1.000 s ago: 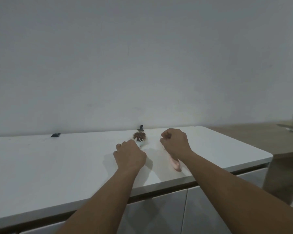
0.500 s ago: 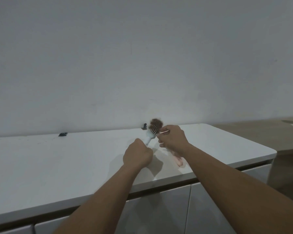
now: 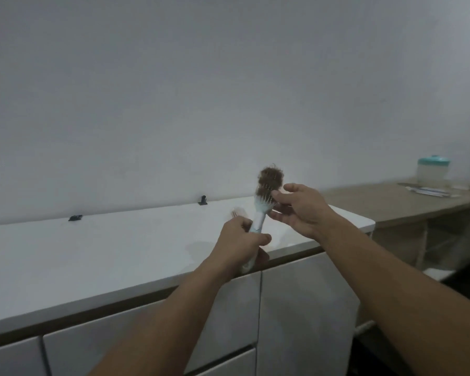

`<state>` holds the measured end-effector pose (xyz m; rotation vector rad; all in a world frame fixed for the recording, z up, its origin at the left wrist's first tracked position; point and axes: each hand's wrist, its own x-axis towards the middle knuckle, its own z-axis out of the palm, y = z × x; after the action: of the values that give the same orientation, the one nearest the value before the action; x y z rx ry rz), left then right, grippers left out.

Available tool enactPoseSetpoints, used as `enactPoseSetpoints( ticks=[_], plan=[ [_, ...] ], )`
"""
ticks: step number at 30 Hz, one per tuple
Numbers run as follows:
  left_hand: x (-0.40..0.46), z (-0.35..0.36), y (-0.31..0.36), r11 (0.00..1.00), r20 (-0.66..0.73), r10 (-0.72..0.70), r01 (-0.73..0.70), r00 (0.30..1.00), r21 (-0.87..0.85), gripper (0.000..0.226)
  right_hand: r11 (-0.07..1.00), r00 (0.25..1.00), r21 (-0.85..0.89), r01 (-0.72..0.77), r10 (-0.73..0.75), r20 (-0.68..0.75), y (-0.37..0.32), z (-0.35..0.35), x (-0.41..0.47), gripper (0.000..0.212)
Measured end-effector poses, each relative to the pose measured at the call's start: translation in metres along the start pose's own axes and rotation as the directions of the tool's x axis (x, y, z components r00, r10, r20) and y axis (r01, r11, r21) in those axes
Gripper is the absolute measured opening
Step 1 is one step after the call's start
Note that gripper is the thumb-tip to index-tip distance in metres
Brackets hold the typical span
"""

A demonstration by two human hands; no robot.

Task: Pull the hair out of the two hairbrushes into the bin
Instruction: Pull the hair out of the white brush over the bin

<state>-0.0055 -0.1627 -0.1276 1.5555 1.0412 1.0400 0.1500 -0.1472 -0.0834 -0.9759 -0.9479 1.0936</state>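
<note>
Left hand (image 3: 242, 237) grips the upright brush (image 3: 261, 210) by its handle (hair (image 3: 270, 179) topmost), right hand (image 3: 300, 208) loosely open beside the bristles

home, white cabinet (image 3: 120, 256), wooden desk (image 3: 391, 202)
</note>
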Motion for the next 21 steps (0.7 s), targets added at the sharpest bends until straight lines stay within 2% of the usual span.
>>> enactPoseSetpoints(
  ticks=[3, 7, 11, 17, 21],
  plan=[
    [-0.016, 0.026, 0.000, 0.982, 0.091, -0.023, 0.039, 0.996, -0.182, 0.030, 0.998, 0.999, -0.042, 0.039, -0.040, -0.025, 0.001, -0.027, -0.033, 0.028],
    [-0.035, 0.063, -0.010, 0.964, 0.201, -0.050, 0.100, 0.978, -0.246, 0.038, 0.992, 0.996, -0.113, 0.049, -0.057, -0.070, 0.018, -0.063, -0.076, 0.025],
    [-0.056, 0.097, -0.029, 0.922, 0.294, -0.143, 0.235, 0.945, -0.308, 0.042, 0.990, 0.992, -0.141, -0.005, -0.013, -0.126, 0.040, -0.100, -0.110, 0.022],
    [-0.073, 0.150, -0.077, 0.895, 0.263, -0.268, 0.341, 0.927, -0.289, 0.050, 0.983, 0.974, -0.150, -0.104, 0.071, -0.213, 0.085, -0.149, -0.150, 0.022],
    [-0.086, 0.176, -0.116, 0.899, 0.256, -0.318, 0.376, 0.913, -0.225, 0.045, 0.970, 0.956, -0.145, -0.196, 0.156, -0.249, 0.118, -0.174, -0.171, 0.020]
  ],
)
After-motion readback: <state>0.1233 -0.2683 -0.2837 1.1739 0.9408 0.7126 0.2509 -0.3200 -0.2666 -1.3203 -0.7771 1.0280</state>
